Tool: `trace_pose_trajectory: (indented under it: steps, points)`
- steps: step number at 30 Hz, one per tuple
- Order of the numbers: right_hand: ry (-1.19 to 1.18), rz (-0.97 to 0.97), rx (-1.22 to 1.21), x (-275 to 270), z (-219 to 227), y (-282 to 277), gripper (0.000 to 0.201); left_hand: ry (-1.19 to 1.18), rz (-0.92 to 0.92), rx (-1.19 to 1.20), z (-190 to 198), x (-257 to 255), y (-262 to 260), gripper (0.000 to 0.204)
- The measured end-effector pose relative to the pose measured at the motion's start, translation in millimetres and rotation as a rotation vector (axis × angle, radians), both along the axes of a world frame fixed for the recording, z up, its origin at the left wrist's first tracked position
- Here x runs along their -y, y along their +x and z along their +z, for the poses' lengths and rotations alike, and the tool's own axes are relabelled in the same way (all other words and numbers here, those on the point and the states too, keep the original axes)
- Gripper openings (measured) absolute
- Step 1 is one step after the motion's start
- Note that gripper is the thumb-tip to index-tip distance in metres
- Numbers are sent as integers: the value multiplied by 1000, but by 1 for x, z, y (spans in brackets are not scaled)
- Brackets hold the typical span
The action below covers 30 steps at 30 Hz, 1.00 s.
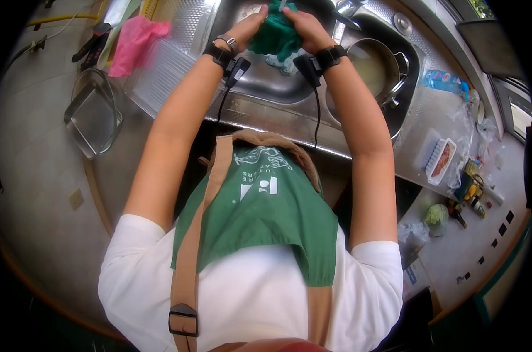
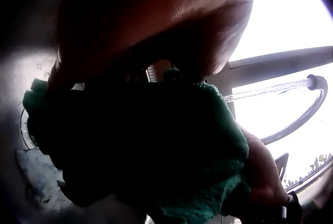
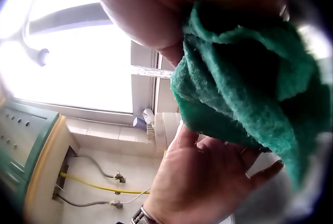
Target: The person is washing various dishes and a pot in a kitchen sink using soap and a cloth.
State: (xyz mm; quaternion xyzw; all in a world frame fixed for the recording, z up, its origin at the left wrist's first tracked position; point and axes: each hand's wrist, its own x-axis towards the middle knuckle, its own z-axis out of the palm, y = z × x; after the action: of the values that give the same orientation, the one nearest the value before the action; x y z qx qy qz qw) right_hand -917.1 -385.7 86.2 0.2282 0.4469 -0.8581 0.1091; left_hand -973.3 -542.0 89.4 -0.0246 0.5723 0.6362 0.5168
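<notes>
I see one green cloth (image 1: pixel 276 36), gathered above the left basin (image 1: pixel 257 83) of two, and two hands are gripping it from opposite sides, the left hand (image 1: pixel 246 29) and the right hand (image 1: pixel 309 28), with several fingertips hidden by its folds. One stream of water (image 3: pixel 151 72) comes to it, and below lies what seems one pale cloth (image 1: pixel 286 66), partly covered. One pot (image 1: pixel 368 67), partly behind the right forearm, sits in the right basin (image 1: pixel 404 105).
</notes>
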Motion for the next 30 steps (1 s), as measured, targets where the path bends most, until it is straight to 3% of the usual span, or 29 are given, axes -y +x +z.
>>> trace_pose_trajectory:
  steps: [4,5,6,8,10,11,15,19,21,24,25,26,28,30]
  points:
    - [147,-39,109,-7,4,-1,42,-41,-77,-48,-20,6,-2,48]
    - [339,-22,78,-12,0,-1,45,-48,-62,-220,-18,10,-5,37]
    - [531,-5,46,-16,-4,-2,47,-47,-62,-221,-23,13,-11,37]
    - [512,14,45,-24,-14,-2,48,-83,-30,-350,-35,19,-26,31]
    - [897,10,46,-37,-28,-3,47,-107,-30,-360,-28,22,-31,29]
    - [739,-94,3,-38,-25,1,44,-115,-12,-359,-26,22,-33,28]
    - [508,-155,83,-38,-10,8,41,-144,-4,-366,-24,23,-37,25]
    - [497,-205,76,-46,-34,4,49,-133,-28,-329,-24,22,-44,25]
    - [661,-285,59,-47,-40,3,54,-18,12,-242,-15,17,-41,24]
    - [808,-256,96,-34,-37,8,55,134,54,-124,4,8,-33,26]
    - [730,-294,114,-31,-33,8,48,171,57,-93,8,6,-30,27]
    - [508,-41,74,-24,-8,15,36,173,54,-92,8,3,-28,27]
    - [246,-14,-51,-9,-2,17,22,179,19,-127,6,1,-25,34]
    - [267,-36,-63,-6,-5,15,16,179,26,-171,6,1,-24,38]
